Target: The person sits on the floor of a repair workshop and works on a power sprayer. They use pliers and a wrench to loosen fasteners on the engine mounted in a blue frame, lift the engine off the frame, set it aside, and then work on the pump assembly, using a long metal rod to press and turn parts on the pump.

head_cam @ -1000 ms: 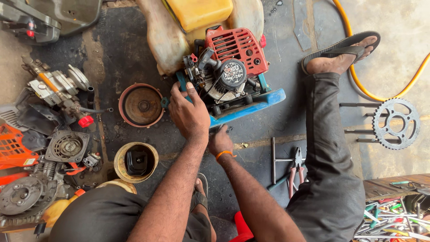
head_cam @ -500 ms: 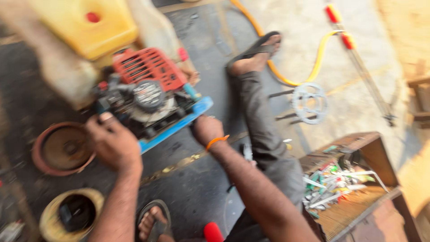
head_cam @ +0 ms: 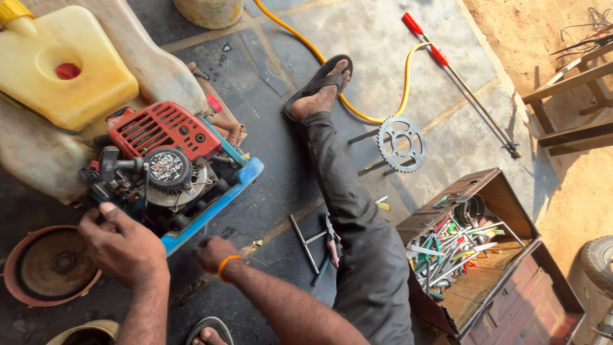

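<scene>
A small engine (head_cam: 167,171) with a red slotted cover sits on a blue frame (head_cam: 220,201) on the dark stone floor. My left hand (head_cam: 124,246) grips the engine's near left side, fingers over its dark casing. With an orange band at the wrist, my right hand (head_cam: 214,252) lies curled against the frame's near edge; I cannot tell whether it holds anything. A yellow tank (head_cam: 64,73) stands behind the engine.
A round rusty cover (head_cam: 51,265) lies at the left. My outstretched leg (head_cam: 345,191) crosses the middle, with a T-wrench and pliers (head_cam: 319,239) beside it. Further right are a sprocket (head_cam: 401,144), a yellow hose (head_cam: 357,115) and an open wooden toolbox (head_cam: 476,249).
The view has swung right and sharpened, so the toolbox and the sandy ground show. Both hands stay at the engine's near side; the left has slid to its left corner.
</scene>
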